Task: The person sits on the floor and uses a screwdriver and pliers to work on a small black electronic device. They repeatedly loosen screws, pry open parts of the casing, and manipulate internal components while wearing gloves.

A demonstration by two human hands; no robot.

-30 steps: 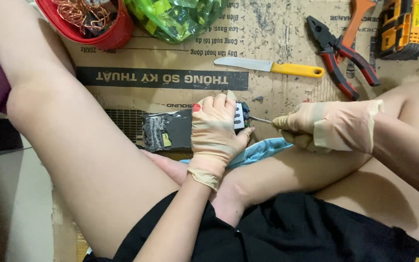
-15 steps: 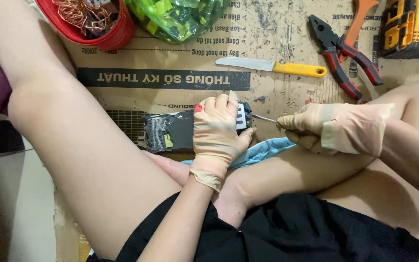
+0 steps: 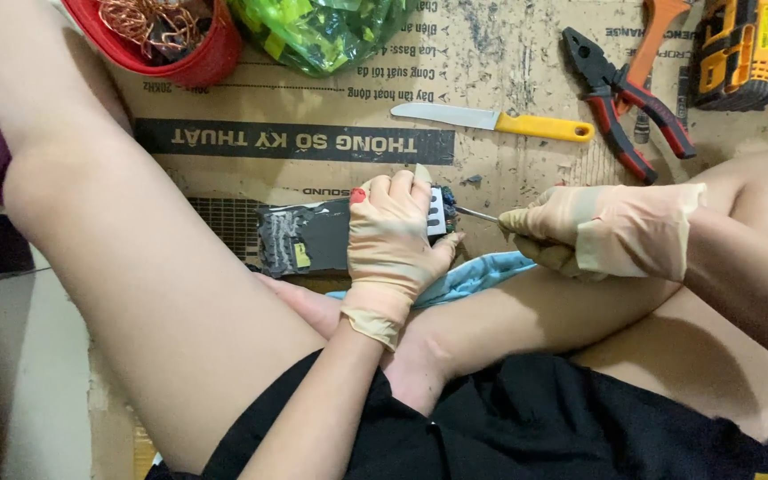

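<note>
My left hand (image 3: 395, 238), in a beige glove with one torn fingertip, presses down over a dark electronic board (image 3: 302, 238) that lies on a sheet of cardboard (image 3: 491, 80). My right hand (image 3: 604, 229), also gloved, grips a thin screwdriver (image 3: 476, 214) whose metal shaft points left at the white connector end of the board. The tool's handle is hidden inside the fist. A light blue cloth (image 3: 480, 272) lies under the board's near edge, against my leg.
On the cardboard beyond the board lie a yellow-handled knife (image 3: 495, 122), red-handled pliers (image 3: 622, 100) and a yellow and black power tool (image 3: 744, 49). A red bowl of copper wire (image 3: 164, 34) and a green plastic bag (image 3: 322, 31) stand at the far edge. My bare legs flank the board.
Both hands stay on the board and the screwdriver. The right hand has shifted very slightly right; the screwdriver tip remains at the board's end.
</note>
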